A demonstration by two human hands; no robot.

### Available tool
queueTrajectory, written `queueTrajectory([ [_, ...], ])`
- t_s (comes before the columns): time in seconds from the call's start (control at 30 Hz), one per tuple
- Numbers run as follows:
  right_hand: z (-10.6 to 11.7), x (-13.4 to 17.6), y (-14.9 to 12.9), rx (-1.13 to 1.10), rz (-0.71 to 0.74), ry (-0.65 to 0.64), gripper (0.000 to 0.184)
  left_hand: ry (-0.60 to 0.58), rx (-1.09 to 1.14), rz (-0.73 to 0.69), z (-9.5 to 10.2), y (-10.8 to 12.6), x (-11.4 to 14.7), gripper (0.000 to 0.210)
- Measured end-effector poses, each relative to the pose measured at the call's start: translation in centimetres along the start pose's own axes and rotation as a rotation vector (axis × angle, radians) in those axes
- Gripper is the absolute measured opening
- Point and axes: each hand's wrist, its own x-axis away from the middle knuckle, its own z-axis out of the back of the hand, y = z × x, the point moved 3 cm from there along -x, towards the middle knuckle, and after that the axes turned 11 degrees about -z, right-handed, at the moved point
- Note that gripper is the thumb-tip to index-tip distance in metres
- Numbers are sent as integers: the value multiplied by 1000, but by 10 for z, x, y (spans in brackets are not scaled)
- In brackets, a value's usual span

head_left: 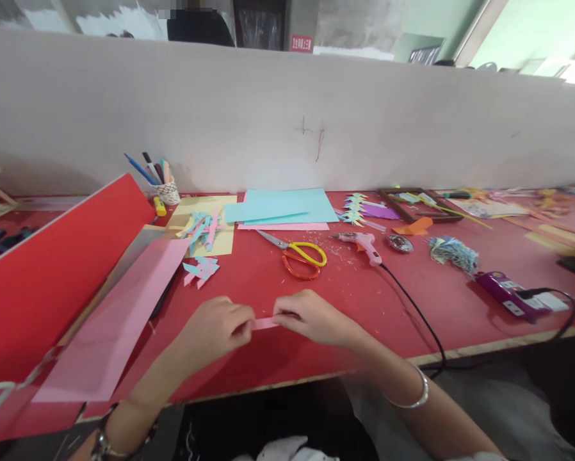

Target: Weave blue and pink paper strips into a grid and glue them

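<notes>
Between my two hands a short pink paper strip [264, 323] is held level above the red tabletop. My left hand [223, 324] pinches its left end, and my right hand [311, 318] pinches the other end, fingers closed. Just beyond the hands lie scissors [294, 250] with one yellow and one red handle loop. Right of them is a pink glue gun [364, 244] with a black cord. A small woven piece of pink and blue paper [202, 270] sits beyond my left hand, near a pile of cut paper strips [205, 229].
Blue paper sheets [287, 206] lie at the back against a white partition [268, 109]. On the left are a large red board [61, 275] and a pink sheet [119, 320]. A pen cup [167, 191] stands behind. A purple power strip [511, 294] is at the right.
</notes>
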Motion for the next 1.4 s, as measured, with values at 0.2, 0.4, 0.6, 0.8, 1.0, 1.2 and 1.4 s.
queueTrajectory([
  [0.2, 16, 14, 25, -194, 10, 33, 21, 4, -10, 79, 0, -22, 29, 26],
  [0.4, 43, 42, 55, -294, -156, 252, 24, 68, 59, 445, 14, -67, 71, 23],
  [0.6, 41, 38, 46, -525, -171, 382, 24, 154, 595, 489, 14, -51, 34, 24],
  [0.8, 8, 5, 19, -783, -115, 52, 27, 172, 1094, 325, -9, -27, -30, 53],
  [1.0, -1, -3, 25, -1197, -103, 176, 31, 485, 919, 410, -7, -49, -29, 35],
  [1.2, 8, -19, 23, -1335, -40, 220, 32, 212, 1125, 255, -14, -42, -36, 35],
  [1.4, -8, -38, 14, -1288, -79, -169, 31, 569, 1280, 405, -18, -73, -48, 50],
])
